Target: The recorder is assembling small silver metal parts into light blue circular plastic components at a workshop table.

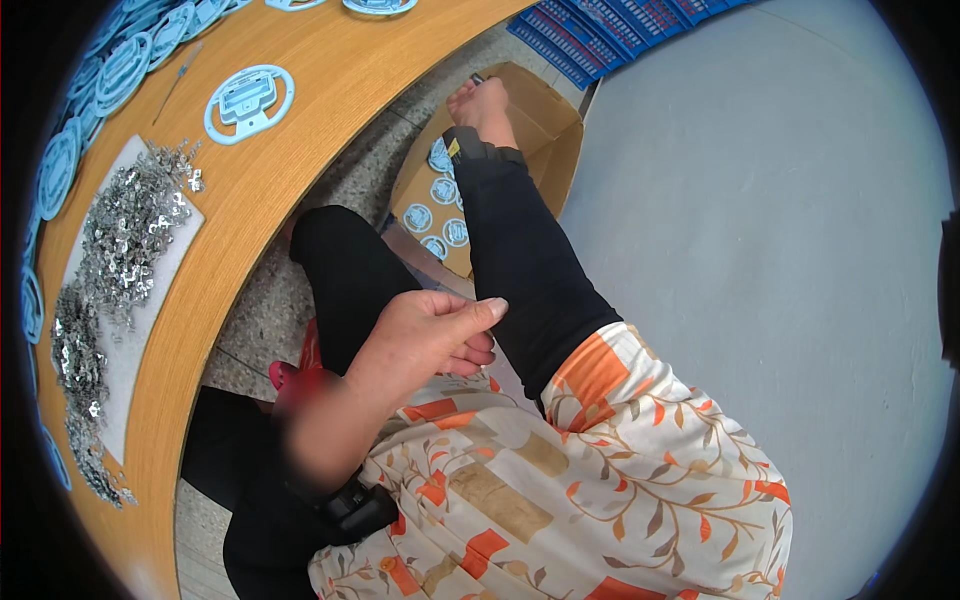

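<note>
My left hand (435, 335) is in front of my body, above my lap. Its fingers are curled and the thumb lies over them; whatever may be inside is hidden. My right arm reaches forward to a cardboard box (553, 152), where my right hand (484, 108) hangs over the far end. The fingers there are bent around a small dark object (478, 78), of which only the tip shows. Inside the box lie several light blue, round, wheel-shaped plastic parts (444, 190), partly covered by my wrist and sleeve.
The wooden table (290, 165) curves along the left. On it are one blue wheel-shaped part (249, 103), a heap of small shiny metal pieces (130, 235) on a white sheet (128, 400), a thin pointed tool (178, 82) and piled blue parts (124, 75). Blue printed panels (610, 35) stand at the top.
</note>
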The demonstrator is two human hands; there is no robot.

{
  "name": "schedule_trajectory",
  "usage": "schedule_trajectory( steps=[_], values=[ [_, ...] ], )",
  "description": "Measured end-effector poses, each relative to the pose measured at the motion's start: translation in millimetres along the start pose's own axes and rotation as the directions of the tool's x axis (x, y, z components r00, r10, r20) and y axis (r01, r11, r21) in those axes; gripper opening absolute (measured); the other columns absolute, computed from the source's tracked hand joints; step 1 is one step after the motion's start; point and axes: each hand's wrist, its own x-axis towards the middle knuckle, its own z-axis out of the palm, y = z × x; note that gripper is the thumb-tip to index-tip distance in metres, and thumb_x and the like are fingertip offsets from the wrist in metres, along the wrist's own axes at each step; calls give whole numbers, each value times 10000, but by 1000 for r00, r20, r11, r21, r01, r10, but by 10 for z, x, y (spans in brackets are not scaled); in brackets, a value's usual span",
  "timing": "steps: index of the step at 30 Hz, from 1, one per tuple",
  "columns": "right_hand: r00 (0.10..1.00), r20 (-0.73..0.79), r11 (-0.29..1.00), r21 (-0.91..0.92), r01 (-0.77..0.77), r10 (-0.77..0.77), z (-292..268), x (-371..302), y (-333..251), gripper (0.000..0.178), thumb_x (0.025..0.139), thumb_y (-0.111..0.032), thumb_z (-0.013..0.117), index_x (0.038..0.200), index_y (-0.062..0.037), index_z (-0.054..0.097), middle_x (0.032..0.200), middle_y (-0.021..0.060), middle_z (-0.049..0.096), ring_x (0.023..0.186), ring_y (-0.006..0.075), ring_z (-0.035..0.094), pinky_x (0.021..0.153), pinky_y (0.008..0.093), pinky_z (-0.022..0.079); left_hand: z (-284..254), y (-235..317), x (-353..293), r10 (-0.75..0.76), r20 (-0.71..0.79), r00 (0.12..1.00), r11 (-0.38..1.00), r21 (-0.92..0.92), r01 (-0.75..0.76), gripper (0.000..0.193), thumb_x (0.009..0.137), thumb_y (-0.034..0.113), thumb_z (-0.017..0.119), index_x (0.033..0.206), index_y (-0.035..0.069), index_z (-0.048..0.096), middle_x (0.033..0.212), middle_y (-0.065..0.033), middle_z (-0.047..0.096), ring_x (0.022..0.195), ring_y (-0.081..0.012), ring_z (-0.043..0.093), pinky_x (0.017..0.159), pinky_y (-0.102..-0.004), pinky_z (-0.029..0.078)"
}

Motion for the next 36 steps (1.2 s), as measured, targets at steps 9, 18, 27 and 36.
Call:
schedule_trajectory(
  steps=[9, 18, 27, 36],
  values=[
    [1000, 28, 958, -286, 5, 3, -73, 61, 553, 309, 968, -341, 324, 918, -81, 482, 683, 52, 497, 525, 179, 461, 483, 365, 417, 78, 165, -24, 229, -11, 973, 973, 34, -228, 343, 928, 352, 655, 755, 60, 614, 635, -27, 609, 542, -109, 587, 500, -228, 455],
    [999, -3, 952, -303, 48, -51, -29, 50, 614, 391, 977, -405, 328, 811, -80, 468, 673, 52, 488, 538, 173, 452, 478, 355, 403, -309, -44, -194, 240, 342, 909, 916, 230, -329, 303, 957, 265, 641, 1116, 12, 690, 904, -46, 698, 819, -81, 630, 725, -232, 501],
    [411, 912, -180, -406, 896, -9, -467, -1273, 600, 213, 880, -233, 546, 812, -35, 585, 765, 219, 625, 746, 428, 614, 620, 499, 480, -1000, -309, -1137, 255, -11, 967, 928, 284, -241, 290, 947, 177, 655, 1174, -3, 645, 799, 1, 653, 703, -20, 550, 629, -207, 447],
    [-159, 987, -81, 160, 984, 22, 301, -2720, 582, 151, 773, -99, 648, 906, -35, 612, 783, 137, 593, 728, 349, 607, 628, 420, 495, -1153, -680, -2027, 512, -473, 717, 828, 494, -265, 129, 903, 96, 701, 841, -15, 680, 622, 53, 579, 588, -10, 492, 527, -200, 393]
  ],
)
